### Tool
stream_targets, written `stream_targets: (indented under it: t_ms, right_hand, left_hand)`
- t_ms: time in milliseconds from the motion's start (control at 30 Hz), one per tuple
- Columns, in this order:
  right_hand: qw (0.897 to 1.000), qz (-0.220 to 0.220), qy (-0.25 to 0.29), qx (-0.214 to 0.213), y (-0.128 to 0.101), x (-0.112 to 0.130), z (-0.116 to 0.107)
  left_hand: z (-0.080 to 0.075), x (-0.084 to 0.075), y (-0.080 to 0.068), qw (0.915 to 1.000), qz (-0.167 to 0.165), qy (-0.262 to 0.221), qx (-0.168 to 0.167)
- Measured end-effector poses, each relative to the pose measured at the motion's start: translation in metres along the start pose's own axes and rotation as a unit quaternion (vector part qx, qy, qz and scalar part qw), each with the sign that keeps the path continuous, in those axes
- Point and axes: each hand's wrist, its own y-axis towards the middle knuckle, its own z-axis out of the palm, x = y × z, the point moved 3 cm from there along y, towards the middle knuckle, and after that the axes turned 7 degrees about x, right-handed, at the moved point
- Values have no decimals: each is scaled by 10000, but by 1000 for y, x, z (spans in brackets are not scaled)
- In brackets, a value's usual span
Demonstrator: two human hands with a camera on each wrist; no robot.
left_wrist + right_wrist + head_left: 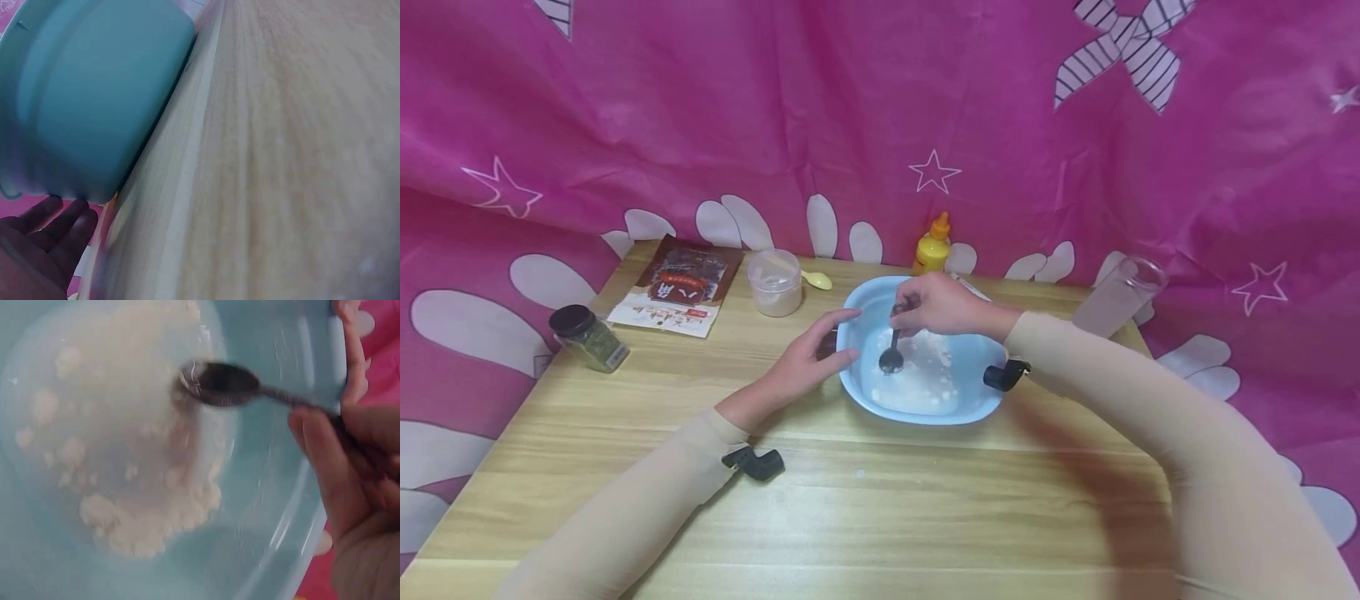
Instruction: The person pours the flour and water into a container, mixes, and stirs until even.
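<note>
The right hand pinches a dark spoon, its grip clamped on the handle; the handle's top is hidden in the fingers. The spoon's bowl sits in white flour inside the blue basin, mid-surface. The left hand rests against the basin's left rim with fingers straight and apart, holding nothing. The left wrist view is blurred, showing only the basin's wall and fingertips. A clear cup stands at the far right corner.
</note>
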Motion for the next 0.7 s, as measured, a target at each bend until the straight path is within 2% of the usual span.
stream_targets:
  t_ms: [100, 200, 267, 367, 467, 567, 633, 700]
  right_hand:
    - [9973, 201, -313, -626, 1, -9, -11]
    - [9921, 300, -792, -928, -2, -16, -21]
    - [9884, 310, -1192, -891, -6, -18, -24]
    - [9875, 314, -1466, -489, -13, -17, -24]
    - [9924, 297, -1182, 149, -17, -12, -19]
    - [9965, 192, -573, 577, -17, -5, -11]
    - [9979, 107, -255, 587, -15, -4, -8]
    - [9992, 93, -26, 396, -12, -6, -8]
  left_hand:
    - [0, 1, 0, 10000, -17, 18, 13]
    - [-1, 2, 0, 10000, 1, -11, 5]
    - [0, 2, 1, 10000, 2, -9, 17]
    - [0, 1, 1, 10000, 2, 7, 22]
    - [0, -1, 1, 10000, -1, 21, 32]
    - [0, -2, 1, 10000, 14, 25, 34]
    - [0, -2, 0, 10000, 27, 18, 35]
    - [0, -1, 0, 10000, 44, 12, 34]
